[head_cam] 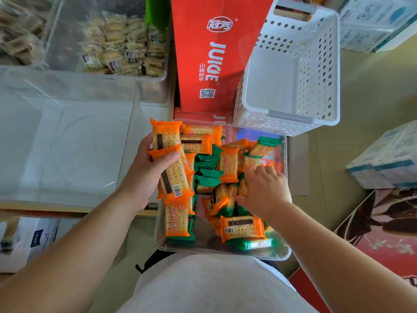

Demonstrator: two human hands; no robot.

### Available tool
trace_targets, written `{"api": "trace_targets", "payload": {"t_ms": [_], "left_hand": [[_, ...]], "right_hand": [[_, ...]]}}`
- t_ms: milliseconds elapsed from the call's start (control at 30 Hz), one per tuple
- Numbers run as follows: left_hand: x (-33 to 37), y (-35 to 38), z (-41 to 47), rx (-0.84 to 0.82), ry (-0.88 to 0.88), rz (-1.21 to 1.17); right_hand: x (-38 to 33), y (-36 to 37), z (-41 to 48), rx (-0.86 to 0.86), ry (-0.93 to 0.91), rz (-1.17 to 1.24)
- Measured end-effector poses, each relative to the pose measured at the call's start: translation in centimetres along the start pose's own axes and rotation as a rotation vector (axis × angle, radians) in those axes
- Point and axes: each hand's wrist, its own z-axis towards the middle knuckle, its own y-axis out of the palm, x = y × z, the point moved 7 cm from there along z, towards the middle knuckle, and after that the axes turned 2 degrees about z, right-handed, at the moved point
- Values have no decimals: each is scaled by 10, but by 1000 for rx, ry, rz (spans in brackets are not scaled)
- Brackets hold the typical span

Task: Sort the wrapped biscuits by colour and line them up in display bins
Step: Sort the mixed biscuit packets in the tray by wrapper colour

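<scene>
A clear plastic tub [285,254] in front of me holds a jumble of orange-wrapped biscuits [242,228] and green-wrapped biscuits [207,178]. My left hand [144,177] grips a stack of several orange packs [173,175] over the tub's left edge, thumb pressed on top. Reaching into the pile on the tub's right side, my right hand [264,190] has its fingers curled among the packs; what they hold is hidden. A big clear display bin [126,141] stands to the left, with nothing visible inside.
A white perforated basket [325,71] stands behind the tub at right. A red juice carton [214,53] rises in the middle. At the back left a clear bin [162,71] holds pale wrapped pastries. Cardboard boxes [388,159] sit on the floor at right.
</scene>
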Motion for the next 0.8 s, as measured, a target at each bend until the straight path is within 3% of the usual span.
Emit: {"api": "trace_targets", "payload": {"t_ms": [267, 400, 533, 600, 733, 800], "left_hand": [[-1, -2, 1, -3, -5, 16], [-1, -3, 1, -13, -6, 19], [-1, -2, 1, -11, -6, 3], [-1, -3, 1, -11, -9, -3], [-2, -3, 1, -6, -7, 0], [-1, -3, 1, -7, -3, 2]], "right_hand": [[7, -8, 2, 24, 50, 175], [17, -31, 0, 44, 52, 372], [31, -74, -9, 172, 69, 520], [31, -84, -13, 209, 74, 716], [-10, -57, -12, -74, -22, 1435], [-38, -31, -10, -204, -23, 1414]]}}
